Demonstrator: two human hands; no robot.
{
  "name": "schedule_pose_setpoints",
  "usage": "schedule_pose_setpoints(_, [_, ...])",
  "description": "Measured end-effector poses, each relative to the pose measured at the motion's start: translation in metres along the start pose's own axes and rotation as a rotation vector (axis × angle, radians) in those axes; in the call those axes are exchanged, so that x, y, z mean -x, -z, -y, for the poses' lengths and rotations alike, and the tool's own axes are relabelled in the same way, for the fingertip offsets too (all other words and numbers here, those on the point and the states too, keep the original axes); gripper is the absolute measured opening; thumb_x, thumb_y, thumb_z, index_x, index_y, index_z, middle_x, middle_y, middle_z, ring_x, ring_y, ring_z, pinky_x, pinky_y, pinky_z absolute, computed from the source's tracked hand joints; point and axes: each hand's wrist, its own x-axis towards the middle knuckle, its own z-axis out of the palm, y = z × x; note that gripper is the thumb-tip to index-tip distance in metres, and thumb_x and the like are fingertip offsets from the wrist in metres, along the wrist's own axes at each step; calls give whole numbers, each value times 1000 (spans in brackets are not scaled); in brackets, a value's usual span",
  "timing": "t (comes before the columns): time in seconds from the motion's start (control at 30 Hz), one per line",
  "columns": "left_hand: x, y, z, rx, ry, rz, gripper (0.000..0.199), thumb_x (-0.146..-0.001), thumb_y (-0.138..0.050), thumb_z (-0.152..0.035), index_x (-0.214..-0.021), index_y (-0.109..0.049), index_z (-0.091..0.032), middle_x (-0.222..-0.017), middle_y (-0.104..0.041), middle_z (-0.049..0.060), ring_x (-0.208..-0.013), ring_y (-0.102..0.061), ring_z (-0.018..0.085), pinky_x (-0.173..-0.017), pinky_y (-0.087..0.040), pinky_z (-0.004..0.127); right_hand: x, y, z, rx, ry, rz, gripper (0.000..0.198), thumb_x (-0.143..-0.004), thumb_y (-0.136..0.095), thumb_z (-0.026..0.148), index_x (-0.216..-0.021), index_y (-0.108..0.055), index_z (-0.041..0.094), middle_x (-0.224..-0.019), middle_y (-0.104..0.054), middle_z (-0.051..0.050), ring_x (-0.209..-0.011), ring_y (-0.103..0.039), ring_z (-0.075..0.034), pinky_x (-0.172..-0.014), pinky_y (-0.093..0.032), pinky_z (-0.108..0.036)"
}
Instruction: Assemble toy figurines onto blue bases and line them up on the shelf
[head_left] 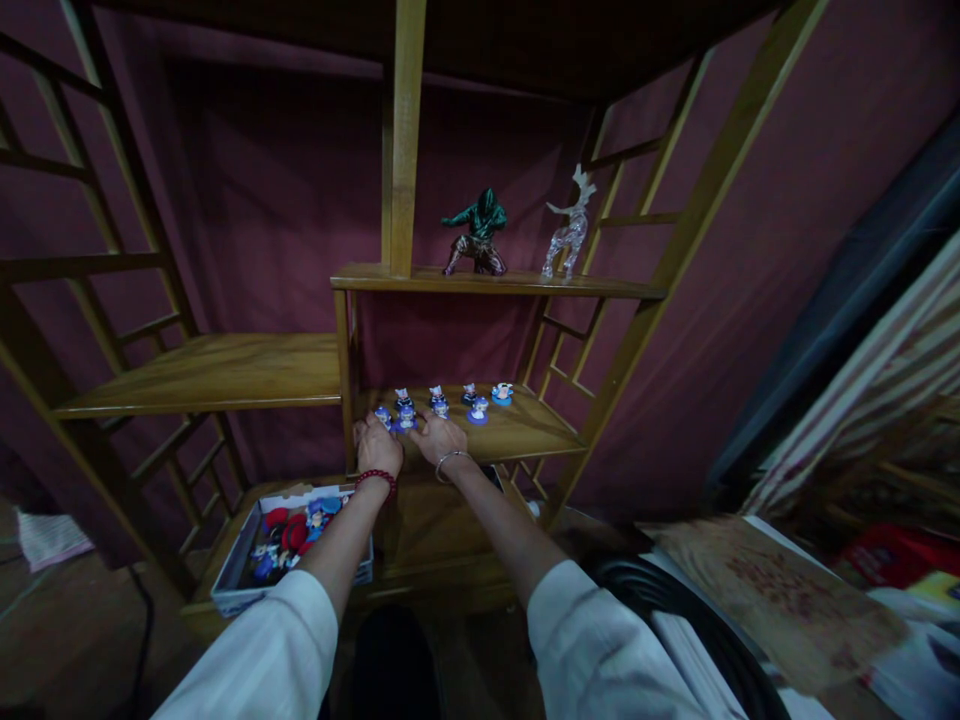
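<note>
Mid-frame, the left hand or right hand may, by nudging, topple small purple-and-white plastic-looking figurines; whether fingers pinch, I can't tell.

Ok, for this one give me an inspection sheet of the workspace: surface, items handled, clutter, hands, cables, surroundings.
Surface: wooden lower shelf, below a higher shelf board.
Items handled: small figurines standing in two rows; eight visible, some partly covered by the hands.
Clutter: open box of red and blue pieces at lower left; flat panel at lower right.
Hands: left hand at the leftmost front figurine, right hand beside the middle of the front row; grip on either cannot be told.
Cables: dark cord on the floor, lower left.
Surroundings: green-topped crouching figure and clear deer figure above; dark red wall behind.
</note>
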Motion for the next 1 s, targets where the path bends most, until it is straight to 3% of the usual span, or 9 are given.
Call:
schedule_pose_setpoints(0.33, [-3, -2, 1, -14, -12, 30, 49, -72, -45, -13, -118, -36, -1, -106, -52, 20, -105, -46, 25, -89, -31, 34, -4, 5, 5, 92, 51, 42, 41, -73, -44, 55, -101, -57, 28, -97, -63, -6, -92, -57, -22, -72, -42, -30])
schedule_pose_setpoints(1.0, [-7, -7, 2, -38, -76, 32, 51, -70, -45, -14, -119, -34, -7, -108, -54, 18, -107, -47, 24, -93, -27, 36, 0, 2, 6, 65, -41, -22, 40, -73, -45, 48, -95, -61, 19, -93, -64, -12, -89, -59, -24, -72, -43, -31])
